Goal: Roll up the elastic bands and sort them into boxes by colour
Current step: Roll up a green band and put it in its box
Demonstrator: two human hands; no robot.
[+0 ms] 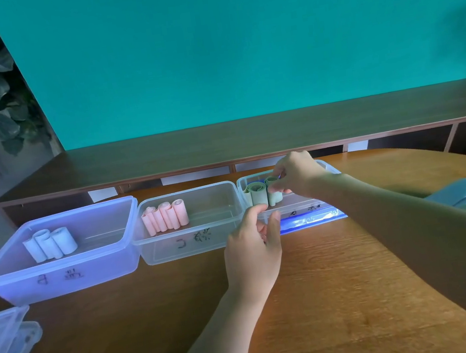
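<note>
Left hand [253,251]: held over the table [349,295], fingers loosely curled, nothing gripped, at the front wall of the right box [306,209]. Right hand [296,174]: a green roll [274,193] is pinched inside that box, beside other green rolls [257,194]. Pink rolls [165,216]: stored in the middle box [193,242]. White rolls [50,244]: stored in the left box [59,275].
</note>
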